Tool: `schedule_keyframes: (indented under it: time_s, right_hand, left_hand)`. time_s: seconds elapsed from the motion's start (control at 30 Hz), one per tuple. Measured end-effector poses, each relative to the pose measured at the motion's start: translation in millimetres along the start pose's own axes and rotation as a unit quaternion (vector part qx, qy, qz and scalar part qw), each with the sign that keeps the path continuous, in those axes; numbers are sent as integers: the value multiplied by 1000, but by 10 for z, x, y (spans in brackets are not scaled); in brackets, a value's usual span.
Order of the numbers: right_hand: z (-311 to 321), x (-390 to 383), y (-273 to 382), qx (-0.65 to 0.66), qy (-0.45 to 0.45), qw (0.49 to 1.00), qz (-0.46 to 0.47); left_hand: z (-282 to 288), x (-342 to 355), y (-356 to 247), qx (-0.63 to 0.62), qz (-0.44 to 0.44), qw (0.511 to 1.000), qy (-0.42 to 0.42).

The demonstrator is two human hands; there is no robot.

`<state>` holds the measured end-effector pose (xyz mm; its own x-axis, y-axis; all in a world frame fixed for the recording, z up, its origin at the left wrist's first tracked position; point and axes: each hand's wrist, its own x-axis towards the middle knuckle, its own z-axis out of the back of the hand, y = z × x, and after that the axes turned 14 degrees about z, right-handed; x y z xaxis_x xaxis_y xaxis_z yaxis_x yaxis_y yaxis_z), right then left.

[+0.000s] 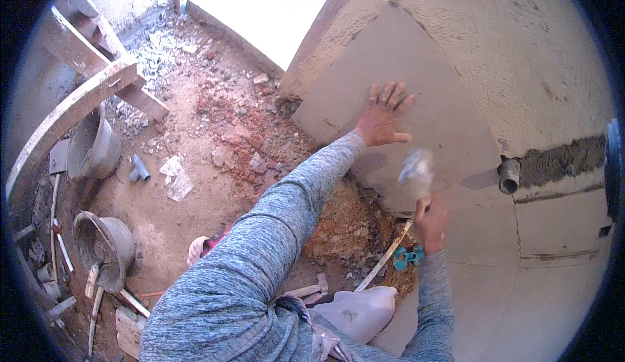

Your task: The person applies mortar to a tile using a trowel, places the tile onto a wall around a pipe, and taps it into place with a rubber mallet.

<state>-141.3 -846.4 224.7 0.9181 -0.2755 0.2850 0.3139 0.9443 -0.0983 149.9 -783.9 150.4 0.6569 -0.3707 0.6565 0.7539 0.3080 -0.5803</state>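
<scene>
Two-handed tapping, probably.
Pressing wall tile (437,116) with left grip (383,121) spread, clenching mallet (416,174) in right grip (431,222); seemingly calls for gentle taps.

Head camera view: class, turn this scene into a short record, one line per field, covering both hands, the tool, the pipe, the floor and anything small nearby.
Left hand: fingers spread on a large flat grey tile
Right hand: closed around a mallet-like tool with a pale head
Tool head: blurred; contact with tile unclear
Pipe: short round grey pipe end, right of the tile
Brown dirt floor: two round grey buckets at left
Nearby: small teal plastic piece, beside right wrist
</scene>
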Motion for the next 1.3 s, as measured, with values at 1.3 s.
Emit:
schedule_keyframes:
  time_s: [1.3]
  right_hand:
    - [-1597,1480,1720,195,178,905,334]
  left_hand:
    - [-97,-2,26,5,-6,1000,-2]
